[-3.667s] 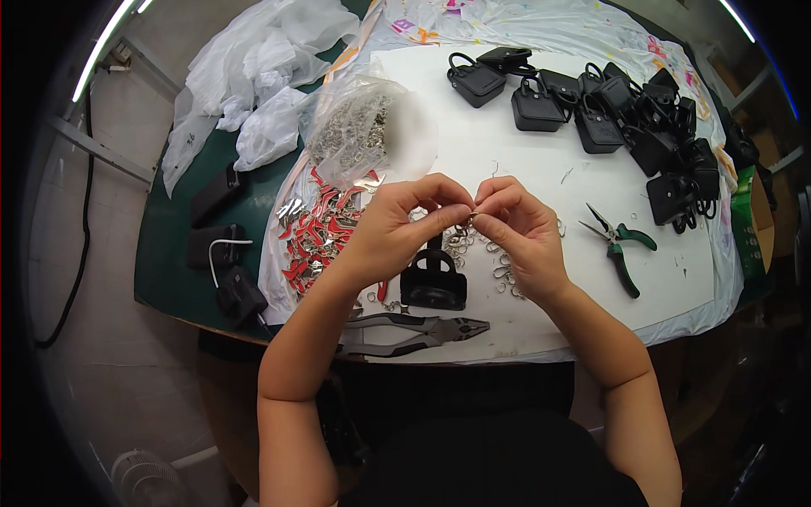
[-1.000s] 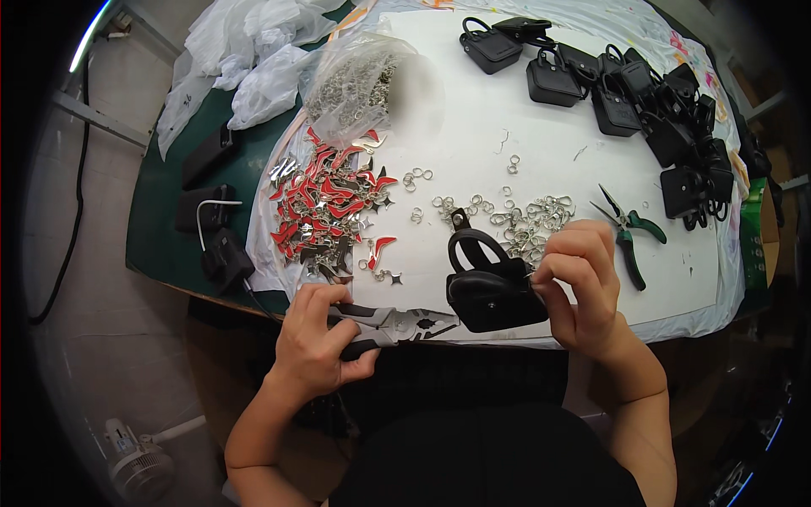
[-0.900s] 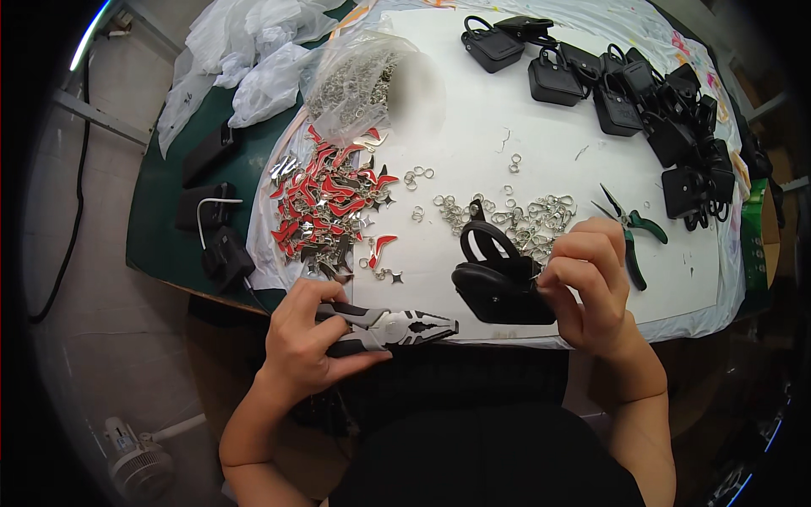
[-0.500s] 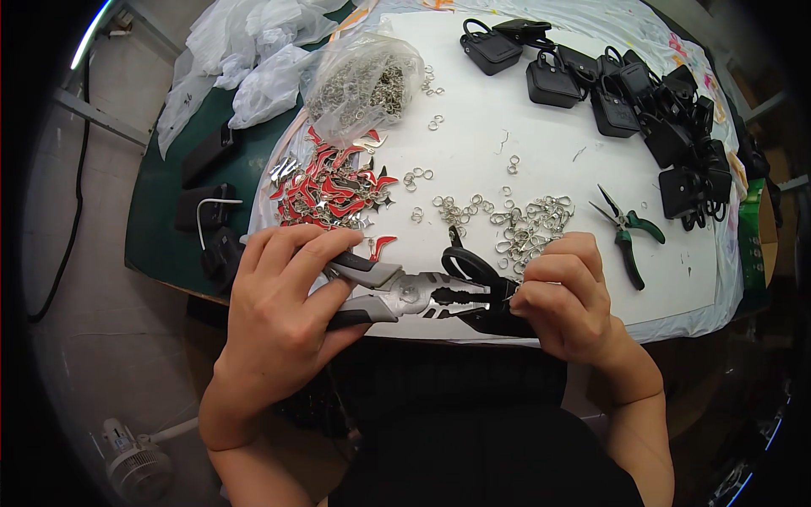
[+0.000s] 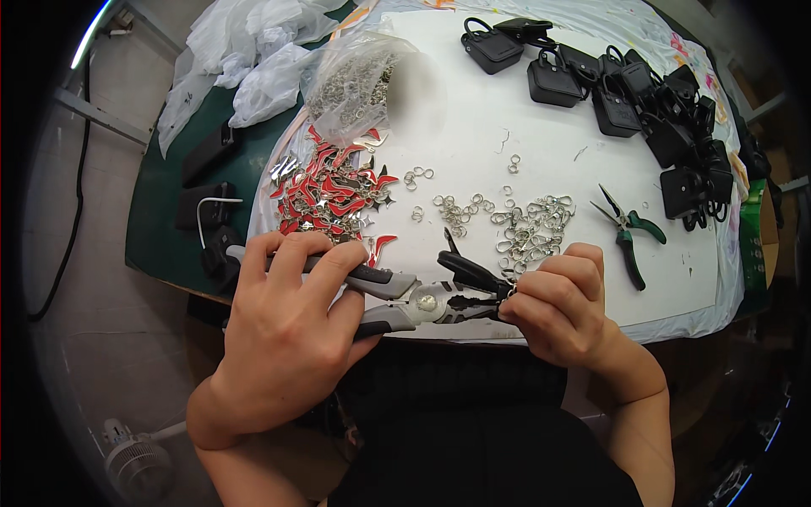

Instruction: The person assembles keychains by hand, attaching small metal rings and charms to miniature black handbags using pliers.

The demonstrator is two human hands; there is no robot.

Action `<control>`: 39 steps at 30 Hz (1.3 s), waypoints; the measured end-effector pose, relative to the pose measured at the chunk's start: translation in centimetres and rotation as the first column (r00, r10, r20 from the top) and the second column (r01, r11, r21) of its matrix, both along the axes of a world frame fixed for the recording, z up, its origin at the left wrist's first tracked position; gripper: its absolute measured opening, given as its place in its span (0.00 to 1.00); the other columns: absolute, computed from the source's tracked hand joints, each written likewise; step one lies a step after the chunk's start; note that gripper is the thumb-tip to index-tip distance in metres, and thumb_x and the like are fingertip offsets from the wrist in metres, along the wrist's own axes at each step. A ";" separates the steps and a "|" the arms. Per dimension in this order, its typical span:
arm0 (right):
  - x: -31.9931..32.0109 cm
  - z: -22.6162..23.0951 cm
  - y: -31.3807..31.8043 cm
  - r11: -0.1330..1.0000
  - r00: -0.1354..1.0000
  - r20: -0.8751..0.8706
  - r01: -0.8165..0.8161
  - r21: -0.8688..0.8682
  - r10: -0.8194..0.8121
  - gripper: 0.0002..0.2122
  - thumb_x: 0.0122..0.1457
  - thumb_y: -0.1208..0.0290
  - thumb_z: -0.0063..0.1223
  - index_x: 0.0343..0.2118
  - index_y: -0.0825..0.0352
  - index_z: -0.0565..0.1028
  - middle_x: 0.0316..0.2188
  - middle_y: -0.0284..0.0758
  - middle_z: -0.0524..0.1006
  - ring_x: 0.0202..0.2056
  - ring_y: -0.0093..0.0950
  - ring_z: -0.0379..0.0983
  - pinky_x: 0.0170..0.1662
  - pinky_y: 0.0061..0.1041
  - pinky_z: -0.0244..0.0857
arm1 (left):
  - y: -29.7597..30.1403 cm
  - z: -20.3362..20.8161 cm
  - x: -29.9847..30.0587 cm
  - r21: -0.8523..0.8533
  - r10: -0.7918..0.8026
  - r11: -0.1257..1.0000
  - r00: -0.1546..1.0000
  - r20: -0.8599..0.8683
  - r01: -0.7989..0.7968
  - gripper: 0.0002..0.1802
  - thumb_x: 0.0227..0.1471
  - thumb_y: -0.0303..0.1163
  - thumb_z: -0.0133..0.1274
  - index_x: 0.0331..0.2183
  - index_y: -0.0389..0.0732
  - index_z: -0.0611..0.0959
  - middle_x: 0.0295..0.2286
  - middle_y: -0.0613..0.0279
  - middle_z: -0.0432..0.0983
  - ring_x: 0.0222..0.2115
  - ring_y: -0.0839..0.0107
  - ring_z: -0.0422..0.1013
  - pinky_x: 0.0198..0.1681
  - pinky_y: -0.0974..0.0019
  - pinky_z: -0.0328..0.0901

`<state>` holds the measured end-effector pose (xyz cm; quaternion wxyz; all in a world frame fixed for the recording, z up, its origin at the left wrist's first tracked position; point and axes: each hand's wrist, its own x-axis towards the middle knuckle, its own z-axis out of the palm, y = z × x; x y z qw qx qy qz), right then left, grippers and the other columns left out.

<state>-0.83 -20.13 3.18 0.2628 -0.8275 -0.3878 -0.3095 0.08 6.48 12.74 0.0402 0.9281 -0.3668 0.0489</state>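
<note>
My left hand (image 5: 291, 325) is wrapped round the grey and black handles of a pair of pliers (image 5: 428, 302), whose jaws point right. At the jaw tips, my right hand (image 5: 562, 300) is closed in a pinch on a small black bag (image 5: 470, 272) with a looped handle. A bit of metal ring shows by its fingertips; the fingers hide most of the bag. Just beyond the hands lie a heap of silver clasps (image 5: 534, 228), some loose jump rings (image 5: 456, 211) and a pile of red and silver charms (image 5: 329, 190).
Several small black bags (image 5: 617, 114) crowd the far right of the white board (image 5: 473, 110). Green-handled needle-nose pliers (image 5: 627, 237) lie at the right. A clear bag of rings (image 5: 351, 89) stands behind the charms, with white plastic bags (image 5: 245, 51) at the far left.
The pliers have shifted slightly right and their jaws have closed in nearer to my right fingertips. The black bag's handle has tilted and now looks narrower.
</note>
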 end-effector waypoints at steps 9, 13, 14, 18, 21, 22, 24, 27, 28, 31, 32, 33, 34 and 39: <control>0.0 -0.1 -0.6 0.997 0.990 -0.133 -0.031 0.075 0.041 0.13 0.45 0.71 0.67 0.33 0.64 0.76 0.35 0.31 0.74 0.38 0.32 0.69 0.42 0.33 0.62 | 0.2 -1.3 0.8 -0.065 -0.061 0.996 0.998 0.023 0.062 0.22 0.16 0.31 0.69 0.20 0.36 0.76 0.38 0.59 0.75 0.39 0.56 0.71 0.37 0.55 0.66; 0.2 0.7 -6.4 0.962 0.907 -0.326 0.267 -0.048 -0.268 0.24 0.43 0.67 0.71 0.43 0.70 0.74 0.44 0.43 0.73 0.44 0.41 0.68 0.48 0.37 0.63 | 1.2 -2.1 1.5 -0.113 -0.052 0.992 0.999 -0.012 0.051 0.22 0.18 0.31 0.68 0.23 0.38 0.76 0.36 0.58 0.75 0.36 0.59 0.71 0.34 0.58 0.66; 0.1 0.3 -8.4 0.921 0.845 -0.368 0.364 -0.137 -0.388 0.26 0.43 0.66 0.71 0.45 0.72 0.74 0.47 0.44 0.72 0.48 0.43 0.67 0.52 0.38 0.62 | 1.5 -2.2 1.4 -0.114 -0.039 0.993 0.999 -0.025 0.036 0.22 0.20 0.32 0.68 0.24 0.38 0.77 0.35 0.58 0.74 0.36 0.60 0.71 0.34 0.58 0.66; -2.0 -1.4 -15.1 0.717 0.650 -0.342 0.486 -0.500 -0.679 0.37 0.47 0.64 0.67 0.59 0.75 0.63 0.56 0.46 0.65 0.58 0.46 0.59 0.60 0.39 0.55 | 1.1 -1.8 1.9 -0.097 0.014 0.995 0.994 -0.105 -0.024 0.26 0.21 0.31 0.68 0.31 0.40 0.77 0.30 0.60 0.72 0.33 0.61 0.70 0.33 0.59 0.65; -2.6 -3.5 -16.3 0.687 0.624 -0.335 0.490 -0.537 -0.706 0.36 0.50 0.67 0.64 0.60 0.76 0.61 0.56 0.46 0.64 0.58 0.47 0.58 0.60 0.38 0.55 | 0.8 -2.0 2.4 -0.075 0.004 0.997 0.994 -0.112 -0.012 0.27 0.22 0.31 0.68 0.32 0.40 0.76 0.29 0.61 0.70 0.32 0.61 0.69 0.33 0.59 0.65; -2.4 -3.9 -16.3 0.680 0.616 -0.330 0.505 -0.532 -0.716 0.34 0.51 0.68 0.63 0.60 0.76 0.62 0.55 0.46 0.65 0.57 0.46 0.59 0.59 0.38 0.56 | 0.9 -2.2 2.6 -0.044 -0.013 0.999 0.995 -0.095 0.009 0.27 0.23 0.32 0.68 0.32 0.40 0.76 0.28 0.61 0.70 0.32 0.61 0.69 0.33 0.59 0.65; -1.7 -4.2 -16.5 0.677 0.588 -0.355 0.527 -0.514 -0.726 0.30 0.52 0.70 0.61 0.57 0.76 0.64 0.51 0.47 0.66 0.54 0.45 0.62 0.57 0.38 0.58 | 1.0 -2.4 2.7 -0.040 -0.019 0.999 0.997 -0.076 0.016 0.27 0.21 0.32 0.68 0.31 0.41 0.75 0.27 0.62 0.70 0.30 0.60 0.68 0.32 0.59 0.64; -1.1 -3.3 -16.5 0.754 0.559 -0.506 0.508 -0.417 -0.657 0.24 0.51 0.74 0.60 0.51 0.76 0.67 0.45 0.46 0.68 0.46 0.43 0.67 0.52 0.37 0.62 | 1.2 -2.3 2.7 -0.096 0.008 0.995 0.997 -0.082 -0.016 0.27 0.19 0.30 0.67 0.29 0.42 0.75 0.26 0.62 0.69 0.26 0.58 0.68 0.29 0.58 0.62; -1.0 -1.8 -14.7 0.818 0.568 -0.596 0.466 -0.336 -0.568 0.23 0.51 0.75 0.60 0.49 0.75 0.67 0.43 0.45 0.68 0.43 0.42 0.68 0.49 0.36 0.63 | 1.3 -2.2 2.5 -0.090 0.023 0.995 0.995 -0.095 -0.031 0.26 0.19 0.31 0.67 0.29 0.42 0.75 0.25 0.62 0.69 0.26 0.59 0.68 0.28 0.58 0.62; -1.7 2.6 -9.9 0.961 0.753 -0.599 0.233 -0.147 -0.273 0.25 0.44 0.77 0.66 0.45 0.72 0.67 0.40 0.45 0.71 0.37 0.41 0.71 0.43 0.34 0.66 | 1.5 -2.2 2.5 -0.051 0.028 0.998 0.995 -0.097 -0.033 0.26 0.21 0.34 0.69 0.28 0.42 0.75 0.24 0.62 0.69 0.26 0.61 0.69 0.30 0.59 0.64; -1.8 4.0 -8.8 0.975 0.798 -0.564 0.131 -0.180 -0.211 0.28 0.42 0.74 0.69 0.47 0.70 0.67 0.41 0.46 0.71 0.38 0.41 0.71 0.43 0.34 0.67 | 1.5 -2.2 2.6 -0.033 0.018 0.999 0.996 -0.090 -0.021 0.25 0.22 0.36 0.70 0.27 0.42 0.75 0.24 0.62 0.69 0.26 0.62 0.69 0.31 0.60 0.65; -1.6 4.8 -7.8 0.978 0.844 -0.514 0.056 -0.202 -0.154 0.31 0.39 0.72 0.70 0.48 0.70 0.67 0.42 0.44 0.71 0.37 0.41 0.70 0.41 0.36 0.66 | 1.6 -2.2 2.5 -0.034 0.025 0.999 0.995 -0.092 -0.029 0.25 0.22 0.36 0.70 0.27 0.42 0.75 0.24 0.62 0.69 0.25 0.62 0.69 0.30 0.60 0.65; -1.6 5.4 -7.0 0.967 0.869 -0.467 0.044 -0.250 -0.161 0.32 0.38 0.70 0.71 0.48 0.69 0.67 0.41 0.44 0.71 0.37 0.41 0.70 0.39 0.36 0.65 | 1.8 -2.2 2.3 -0.036 0.035 0.999 0.995 -0.091 -0.038 0.25 0.22 0.36 0.70 0.27 0.42 0.75 0.23 0.62 0.69 0.25 0.62 0.69 0.30 0.60 0.65; -1.6 7.0 -5.2 0.909 0.931 -0.313 0.044 -0.414 -0.188 0.34 0.35 0.67 0.72 0.48 0.69 0.68 0.40 0.42 0.71 0.34 0.38 0.68 0.35 0.36 0.62 | 2.1 -1.9 2.1 -0.073 0.048 0.996 0.996 -0.079 -0.054 0.24 0.23 0.37 0.69 0.25 0.42 0.74 0.22 0.62 0.69 0.24 0.62 0.69 0.28 0.59 0.64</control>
